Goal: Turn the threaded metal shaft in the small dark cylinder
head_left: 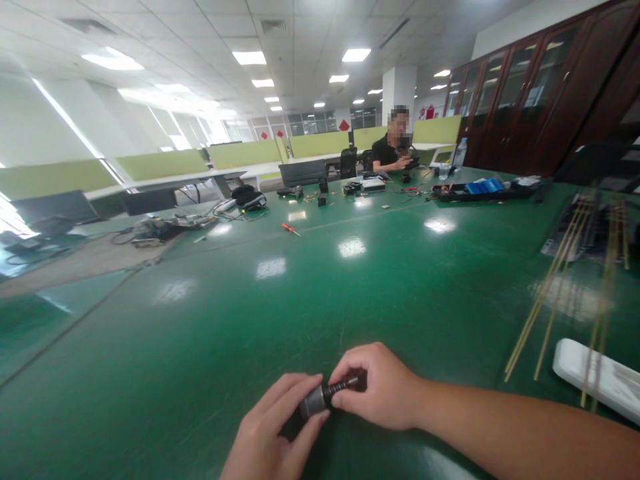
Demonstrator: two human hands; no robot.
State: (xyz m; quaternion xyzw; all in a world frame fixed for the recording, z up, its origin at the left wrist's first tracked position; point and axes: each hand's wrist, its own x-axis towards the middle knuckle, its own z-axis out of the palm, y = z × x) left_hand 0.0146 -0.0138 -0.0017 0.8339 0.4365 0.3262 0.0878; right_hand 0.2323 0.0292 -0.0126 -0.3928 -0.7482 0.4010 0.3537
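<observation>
Low in the head view, my left hand (pixel 283 427) grips a small dark metal cylinder (pixel 314 404) between its thumb and fingers. A thin, ridged shaft (pixel 342 387) sticks out of the cylinder towards the right and ends in a lighter tip. My right hand (pixel 375 388) is closed about this shaft, its thumb below and index finger above. The piece is tilted, with the shaft end slightly higher in the picture. Both hands are just above or resting on the green tabletop (pixel 240 320); which of the two I cannot tell. The exact kind of part is unclear.
A red-handled screwdriver (pixel 289 228) lies mid-table. At right are thin yellowish sticks (pixel 547 297) and a white case (pixel 597 373). Further back stand a black tray (pixel 467 193) with blue items, a bottle (pixel 461 153) and small black parts. A person (pixel 393 150) sits across the table.
</observation>
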